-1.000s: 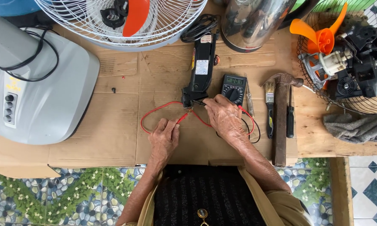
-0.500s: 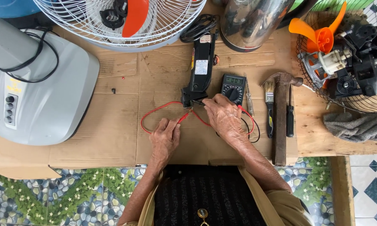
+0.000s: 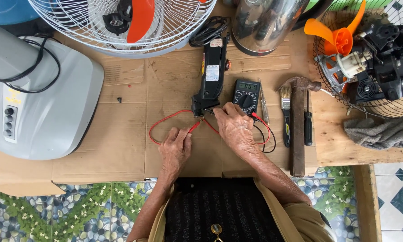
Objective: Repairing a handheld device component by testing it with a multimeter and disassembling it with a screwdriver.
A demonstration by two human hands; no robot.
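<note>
My left hand pinches the red test probe, its tip pointed at the near end of a long black device lying on the cardboard. A red lead loops out to the left of it. My right hand holds the black test probe against the same end of the device. A small black multimeter sits just beyond my right hand, and its red and black leads curl to the right of my wrist.
Brush, hammer and screwdriver lie right of the meter. A grey fan base sits left, a white fan grille at the back, a metal pot, dismantled fan parts and a grey rag right.
</note>
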